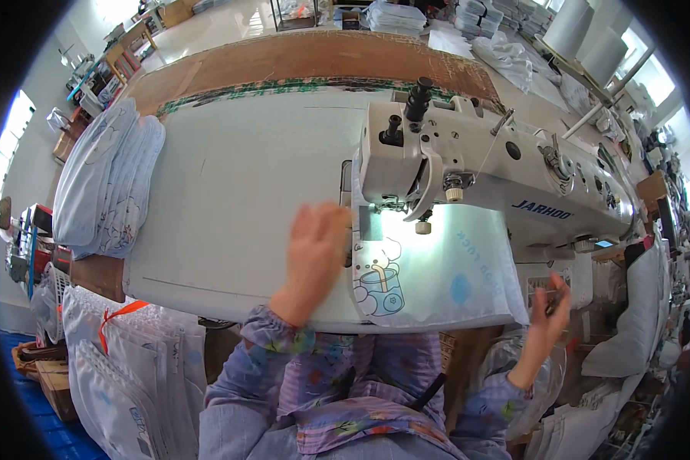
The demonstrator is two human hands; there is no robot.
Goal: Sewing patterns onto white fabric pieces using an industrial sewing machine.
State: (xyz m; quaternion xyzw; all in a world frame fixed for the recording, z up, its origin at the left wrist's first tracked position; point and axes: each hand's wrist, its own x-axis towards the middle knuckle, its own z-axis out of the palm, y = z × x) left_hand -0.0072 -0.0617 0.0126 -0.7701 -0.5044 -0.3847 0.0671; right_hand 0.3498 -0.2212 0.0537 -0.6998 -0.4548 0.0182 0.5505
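A white cloth piece (437, 284) printed with a cartoon animal and a cup lies under the head of a sewing machine (468, 153). Lamp light falls brightly on the cloth near the needle area. Just left of the cloth's edge, my left hand (314, 253) is raised over the table, its fingers smeared by motion. Beyond the cloth's right edge is my right hand (546, 318), fingers curled round a small dark tool (552, 303), partly hidden, its exact kind unclear. The right hand appears apart from the cloth.
Stacked printed white cloth pieces (111, 180) lie at the table's left end. More white pieces (130, 376), with a red tie, hang below the left front edge. A brown board (299, 61) borders the far side. White thread cones (571, 27) stand at the far right.
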